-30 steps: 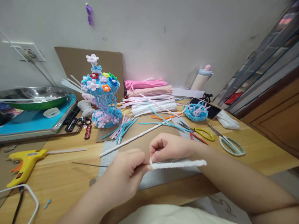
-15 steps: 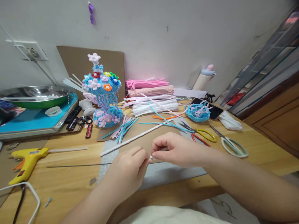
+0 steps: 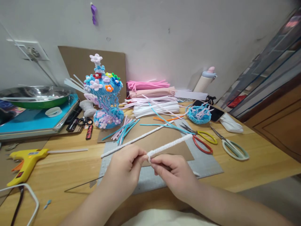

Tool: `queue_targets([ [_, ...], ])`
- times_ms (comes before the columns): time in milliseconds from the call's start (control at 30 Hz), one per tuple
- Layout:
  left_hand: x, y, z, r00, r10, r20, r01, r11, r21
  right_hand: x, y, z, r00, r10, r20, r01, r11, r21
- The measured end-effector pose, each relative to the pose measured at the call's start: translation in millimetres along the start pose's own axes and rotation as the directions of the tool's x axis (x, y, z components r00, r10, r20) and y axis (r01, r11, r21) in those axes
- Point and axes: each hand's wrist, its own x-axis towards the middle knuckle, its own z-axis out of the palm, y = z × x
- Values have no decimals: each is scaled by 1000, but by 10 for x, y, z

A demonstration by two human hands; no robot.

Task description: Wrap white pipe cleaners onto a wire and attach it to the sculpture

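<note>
My left hand [image 3: 125, 166] is closed, pinching a white length of pipe cleaner [image 3: 171, 145] that looks wound along its length. This length slants up to the right over the mat. A thin dark rod [image 3: 83, 183] sticks out to the left from behind my left hand; its link to the white length is hidden by the fingers. My right hand [image 3: 177, 175] pinches a white strand just below the near end of the wound part. A white tip [image 3: 196, 173] shows to the right of that hand. Behind my hands lies another white pipe cleaner [image 3: 136, 140].
Cardboard [image 3: 164, 135] lies on a grey mat [image 3: 207, 166]. Red-and-yellow-handled scissors [image 3: 203, 142] and pale green scissors [image 3: 235, 149] are at right, a yellow glue gun [image 3: 28, 161] at left. A blue flowered ornament [image 3: 103, 91], a blue basket-like piece [image 3: 199, 113] and bundled pipe cleaners [image 3: 155, 106] stand behind.
My right hand has turned and moved lower. The white wound length now shows above it, pointing right. The dark rod's left end has tilted downward.
</note>
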Motion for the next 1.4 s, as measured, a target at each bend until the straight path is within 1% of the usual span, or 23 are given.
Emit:
queue_targets([
  [67,18,12,-17,999,-23,22,24,999,-39,73,54,-7,990,134,42,-138,985,99],
  [100,26,19,-28,999,-34,31,35,998,-53,120,65,-35,986,158,51,-162,982,100],
  [133,32,27,-40,998,-42,43,45,997,-65,171,65,-77,989,137,57,-141,987,74],
  [167,36,35,-56,997,-47,58,51,996,-77,226,56,-132,994,84,64,-86,996,36],
  [200,36,44,-74,996,-44,80,51,995,-90,283,39,-195,995,6,96,-7,1000,2],
  [233,32,53,-93,993,-27,116,40,993,-108,342,17,-262,985,-72,158,77,997,-25],
  [267,26,61,-112,986,4,165,18,991,-130,401,-9,-328,966,-126,225,138,990,-39],
  [333,7,72,-139,958,89,271,-43,984,-171,514,-71,-444,905,-163,393,218,971,-98],
  [400,-12,73,-139,928,146,342,-93,982,-166,606,-146,-524,858,-123,499,253,946,-201],
  [433,-20,68,-126,922,151,357,-110,985,-133,639,-190,-549,846,-76,528,240,938,-249],
  [500,-26,51,-82,925,132,357,-133,991,-22,668,-296,-570,827,48,561,151,941,-303],
  [567,-20,28,-29,940,89,328,-130,986,105,635,-420,-560,820,133,557,59,948,-313],
  [600,-14,16,-6,951,62,303,-114,981,156,593,-483,-545,828,137,544,55,945,-321],
  [633,-7,5,11,962,37,272,-91,978,188,537,-541,-524,846,115,521,85,935,-344],
  [700,4,-13,25,978,-4,206,-37,980,198,392,-623,-468,884,29,466,200,879,-434],
  [767,9,-24,15,989,-19,149,-5,988,157,234,-634,-401,908,-62,414,291,805,-518],
  [833,7,-29,-8,995,-18,98,6,993,119,95,-573,-336,915,-156,372,349,769,-535],
  [933,-2,-33,-42,999,-5,41,1,996,95,-40,-425,-261,924,-249,290,372,761,-532],
  [1033,-6,-33,-48,1000,17,22,-19,996,85,-99,-318,-209,938,-263,227,346,772,-534],
  [1167,8,-18,-43,1000,15,-3,-15,998,57,-109,-226,-140,939,-274,206,342,785,-517],
  [1267,23,1,-74,1000,-26,15,26,1000,6,-53,-121,-114,949,-254,187,311,855,-415],
  [1333,25,16,-107,998,-49,49,51,998,-34,27,-46,-132,966,-207,154,247,913,-324],
  [1400,19,33,-134,994,-59,95,66,996,-66,135,5,-186,982,-130,137,161,955,-251],
])
